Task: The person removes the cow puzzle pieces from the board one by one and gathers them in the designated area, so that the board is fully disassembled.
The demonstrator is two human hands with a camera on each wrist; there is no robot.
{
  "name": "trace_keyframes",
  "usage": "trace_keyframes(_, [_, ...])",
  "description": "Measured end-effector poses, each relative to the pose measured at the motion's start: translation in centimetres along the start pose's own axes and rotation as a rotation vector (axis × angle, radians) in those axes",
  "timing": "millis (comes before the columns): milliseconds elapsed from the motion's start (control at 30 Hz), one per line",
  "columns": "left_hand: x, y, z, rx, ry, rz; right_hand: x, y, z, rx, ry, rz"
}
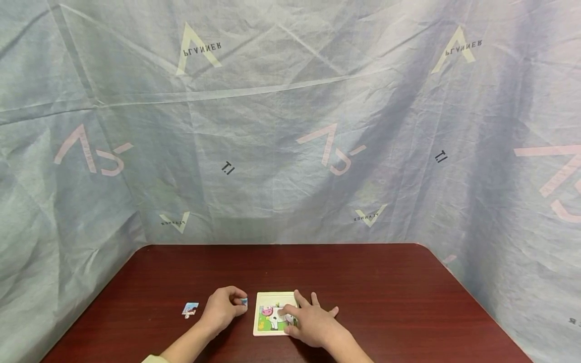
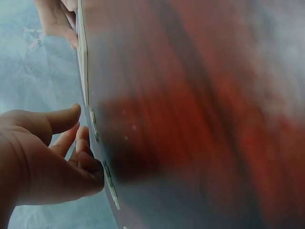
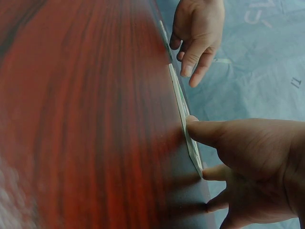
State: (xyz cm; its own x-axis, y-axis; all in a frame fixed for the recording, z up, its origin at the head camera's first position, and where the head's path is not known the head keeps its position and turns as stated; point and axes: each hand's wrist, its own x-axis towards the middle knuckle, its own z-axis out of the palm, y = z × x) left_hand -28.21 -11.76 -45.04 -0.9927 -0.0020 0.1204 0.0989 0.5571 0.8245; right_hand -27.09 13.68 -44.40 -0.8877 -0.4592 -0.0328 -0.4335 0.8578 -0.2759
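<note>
A square picture puzzle board (image 1: 260, 333) with a pale frame and a cow picture lies flat on the table. My right hand (image 1: 316, 322) rests over its right side with fingers spread, covering part of the cow. In the right wrist view, the thumb (image 3: 205, 131) touches the board's edge. Left of the board, my left hand (image 1: 222, 308) hovers beside a small blue puzzle piece (image 1: 244, 301), thumb and fingers apart. In the left wrist view that piece (image 2: 94, 125) lies on the table by the fingertips. The hand partly hides it in the head view.
Another puzzle piece (image 1: 189, 309), blue and white, lies on the table left of my left hand. The dark red wooden table (image 1: 386, 287) extends around the board. A grey printed cloth (image 1: 272, 191) hangs behind and along both sides.
</note>
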Motion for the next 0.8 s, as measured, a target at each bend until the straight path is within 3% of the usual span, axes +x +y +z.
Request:
trace_keyframes(500, [0.0,1.4,1.8,-0.041,-0.133,0.055,0.0,-0.1,-0.2,0.004,-0.014,0.011])
trace_keyframes(800, [0.0,2.2,2.5,0.083,-0.142,0.1,0.1,0.0,-0.2,0.01,-0.026,0.012])
